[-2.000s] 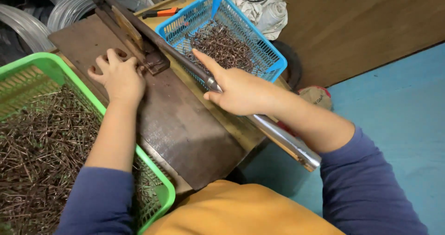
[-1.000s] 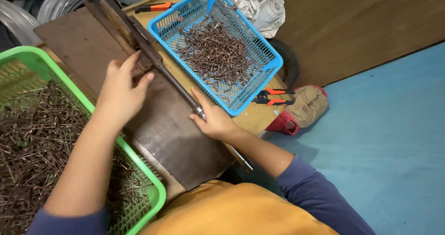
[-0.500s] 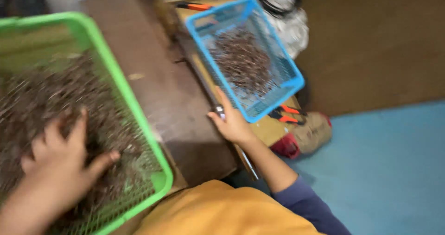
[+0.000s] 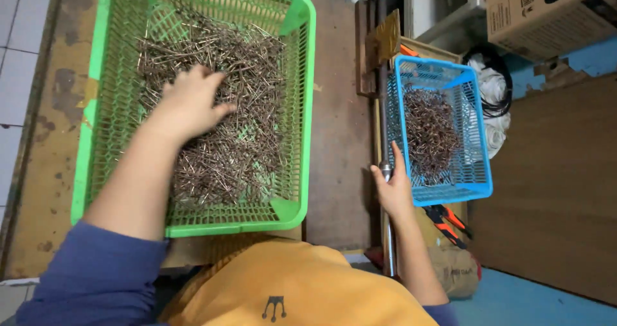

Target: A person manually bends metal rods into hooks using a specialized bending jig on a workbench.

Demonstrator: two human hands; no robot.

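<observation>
Wire pieces [image 4: 225, 126], thin, brown and bent, lie heaped in the green basket [image 4: 96, 62] on the worn bench [image 4: 340, 107]. The left hand [image 4: 186, 104] lies palm-down on the heap, fingers curled into it and closing around a pinch of pieces; how many they hold I cannot tell. By my reading, the step in hand is picking up stock from the green basket, and the next move calls for lifting a small bunch clear without dragging tangled neighbours. The left forearm reaches forward and up from a blue sleeve [image 4: 96, 274]. The right hand [image 4: 393, 188] grips the lever [image 4: 384, 126], a metal bar lying between the bench and the blue basket [image 4: 475, 178], fingers wrapped around it, wrist straight. More pieces lie in the blue basket.
</observation>
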